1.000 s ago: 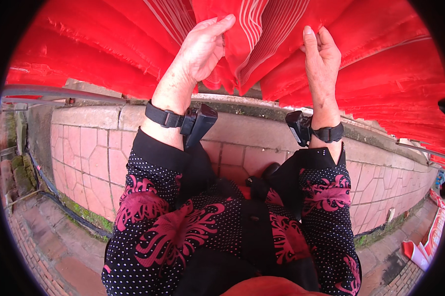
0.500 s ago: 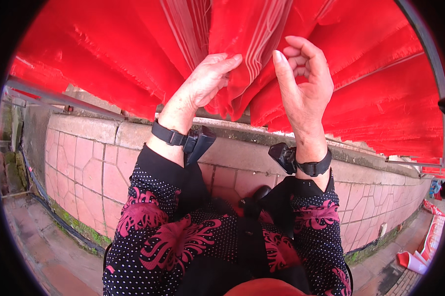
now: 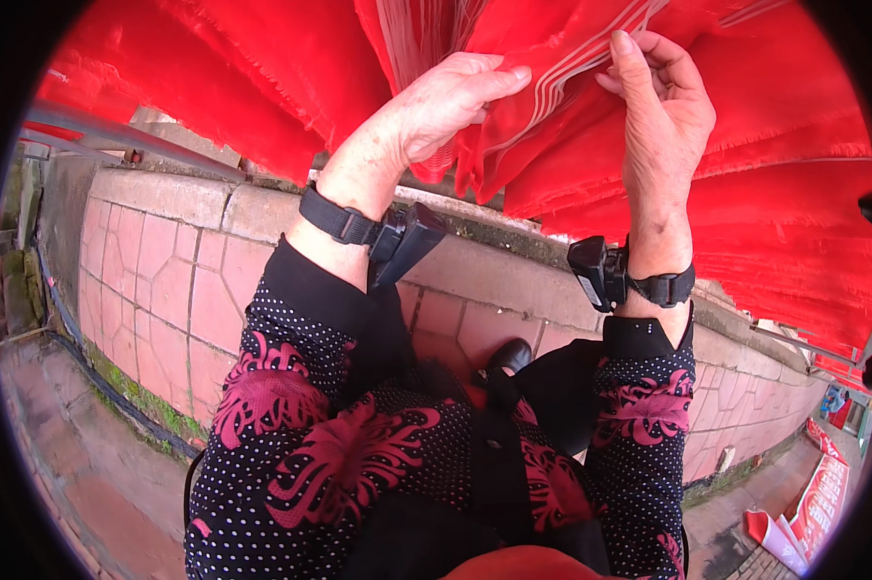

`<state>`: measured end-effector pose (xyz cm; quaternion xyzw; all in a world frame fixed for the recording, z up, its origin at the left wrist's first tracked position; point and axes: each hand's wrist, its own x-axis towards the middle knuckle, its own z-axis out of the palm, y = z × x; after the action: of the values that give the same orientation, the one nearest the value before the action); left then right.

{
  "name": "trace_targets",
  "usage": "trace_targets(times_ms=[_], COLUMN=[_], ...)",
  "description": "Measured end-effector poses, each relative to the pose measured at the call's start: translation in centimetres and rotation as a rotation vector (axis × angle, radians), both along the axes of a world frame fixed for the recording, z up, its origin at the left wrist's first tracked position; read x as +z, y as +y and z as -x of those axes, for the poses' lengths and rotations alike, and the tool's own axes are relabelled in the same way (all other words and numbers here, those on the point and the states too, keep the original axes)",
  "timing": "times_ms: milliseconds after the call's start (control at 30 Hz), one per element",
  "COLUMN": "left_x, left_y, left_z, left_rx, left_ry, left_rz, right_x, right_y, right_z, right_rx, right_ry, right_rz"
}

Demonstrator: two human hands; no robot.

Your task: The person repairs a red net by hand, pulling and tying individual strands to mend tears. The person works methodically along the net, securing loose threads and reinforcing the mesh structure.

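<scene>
Folds of thin red cloth [image 3: 745, 106] hang in front of me, some with white stripes and frayed edges. My left hand [image 3: 445, 106] is closed on a fold, its thumb lying over the cloth and its fingers curled beneath. To its right, my right hand [image 3: 663, 111] pinches the striped part of the cloth between thumb and bent fingers. The striped strip [image 3: 561, 82] stretches slantwise between both hands. Each wrist wears a black strap with a small black device, the left one [image 3: 407, 242] and the right one [image 3: 598, 273].
Under the cloth runs a stone kerb [image 3: 503, 261] beside pink paving [image 3: 165, 280]. A metal rail [image 3: 146, 143] crosses at the left. A dark cable [image 3: 117, 401] lies along the paving's mossy edge. At the lower right lies a red and white printed sheet [image 3: 813, 507].
My right hand has moved up and right and closed on the striped cloth, which now spreads rightward. My left hand has shifted up and right, still holding its fold.
</scene>
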<state>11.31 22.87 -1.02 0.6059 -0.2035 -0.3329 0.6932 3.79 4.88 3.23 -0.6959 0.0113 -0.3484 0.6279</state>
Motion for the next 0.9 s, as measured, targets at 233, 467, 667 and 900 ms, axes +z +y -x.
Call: trace_targets(times_ms=[233, 467, 667, 900], left_x=[0.2, 0.7, 0.4, 0.1], left_y=[0.3, 0.8, 1.0, 0.9], left_z=[0.3, 1.0, 0.8, 0.5], left_rx=[0.021, 0.014, -0.003, 0.081], left_ry=[0.041, -0.019, -0.036, 0.011], left_rz=[0.047, -0.016, 0.008, -0.045], right_x=[-0.8, -1.4, -2.4, -2.6], right_y=[0.2, 1.9, 2.2, 2.2], right_z=[0.6, 0.5, 0.2, 0.5], right_rx=[0.094, 0.111, 0.083, 0.118], right_ry=[-0.008, 0.130, 0.077, 0.062], right_rz=[-0.016, -0.064, 0.038, -0.033])
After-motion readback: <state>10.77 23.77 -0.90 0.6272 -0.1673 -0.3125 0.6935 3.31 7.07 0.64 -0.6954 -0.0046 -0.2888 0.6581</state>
